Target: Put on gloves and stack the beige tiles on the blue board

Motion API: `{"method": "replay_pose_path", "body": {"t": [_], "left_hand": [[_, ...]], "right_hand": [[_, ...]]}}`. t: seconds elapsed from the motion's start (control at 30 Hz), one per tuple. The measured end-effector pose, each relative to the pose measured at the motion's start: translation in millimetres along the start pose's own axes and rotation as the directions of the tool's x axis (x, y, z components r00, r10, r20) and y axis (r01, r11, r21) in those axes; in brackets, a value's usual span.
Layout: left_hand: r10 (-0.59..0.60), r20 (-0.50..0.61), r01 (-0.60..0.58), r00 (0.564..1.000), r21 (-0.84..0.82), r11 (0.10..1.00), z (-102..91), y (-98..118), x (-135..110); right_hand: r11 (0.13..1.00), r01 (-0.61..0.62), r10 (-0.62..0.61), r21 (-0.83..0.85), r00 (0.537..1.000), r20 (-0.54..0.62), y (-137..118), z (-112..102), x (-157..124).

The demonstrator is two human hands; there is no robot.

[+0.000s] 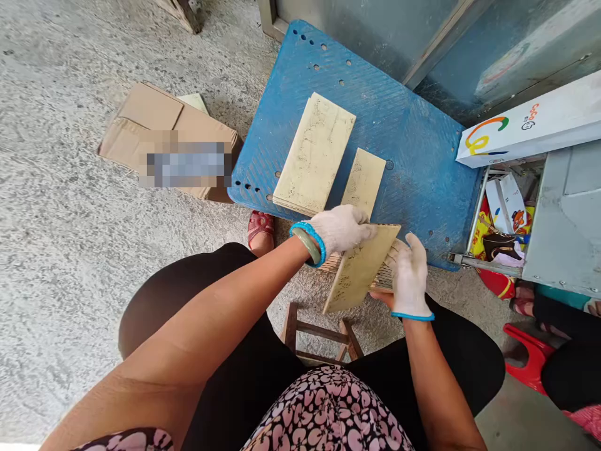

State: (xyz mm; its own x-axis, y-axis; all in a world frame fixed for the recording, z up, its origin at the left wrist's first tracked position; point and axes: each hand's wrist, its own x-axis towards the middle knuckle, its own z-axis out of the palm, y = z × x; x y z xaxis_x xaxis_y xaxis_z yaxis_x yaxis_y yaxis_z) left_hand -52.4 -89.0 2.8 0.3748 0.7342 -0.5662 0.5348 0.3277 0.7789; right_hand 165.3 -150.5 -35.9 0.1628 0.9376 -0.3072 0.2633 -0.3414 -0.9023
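Note:
My left hand [342,228], in a white knit glove with blue trim, grips a thin cream rectangular panel [359,272] by its upper left side. The panel is tilted over my lap, with dark specks on its face. My right hand [410,275], also gloved, is at the panel's right edge with fingers stretched out and apart; some fingertips are partly behind the panel. Just beyond my hands, a stack of similar cream panels [317,153] lies on a blue plastic table [413,144]. Beside it lies a smaller cream piece [364,178].
A cardboard box [159,116] lies on the concrete floor at left. A wooden stool [319,332] is between my legs. At right are a white paper bag [539,119], an open drawer of packets [507,213], a red stool [528,357] and another person's legs [563,351].

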Motion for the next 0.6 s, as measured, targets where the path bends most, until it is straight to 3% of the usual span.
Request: {"method": "replay_pose_path", "body": {"t": [0.1,0.23,0.37,0.6], "left_hand": [[-0.049,-0.008,0.047,0.999,-0.184,0.982,-0.6,-5,5],[-0.104,-0.031,0.091,0.994,-0.274,0.957,-3.2,-7,7],[-0.139,-0.071,0.121,0.988,-0.214,0.969,-6.0,-4,4],[-0.146,-0.132,0.146,0.98,-0.009,0.989,-13.3,2,-1]], "right_hand": [[0.995,0.055,-0.052,-0.086,0.998,0.035,9,14,-21],[0.912,0.113,-0.074,-0.394,0.991,0.115,13,27,-44],[0.789,0.109,-0.042,-0.604,0.991,0.124,11,37,-50],[0.755,0.166,-0.105,-0.634,0.986,0.133,8,51,-41]]}}
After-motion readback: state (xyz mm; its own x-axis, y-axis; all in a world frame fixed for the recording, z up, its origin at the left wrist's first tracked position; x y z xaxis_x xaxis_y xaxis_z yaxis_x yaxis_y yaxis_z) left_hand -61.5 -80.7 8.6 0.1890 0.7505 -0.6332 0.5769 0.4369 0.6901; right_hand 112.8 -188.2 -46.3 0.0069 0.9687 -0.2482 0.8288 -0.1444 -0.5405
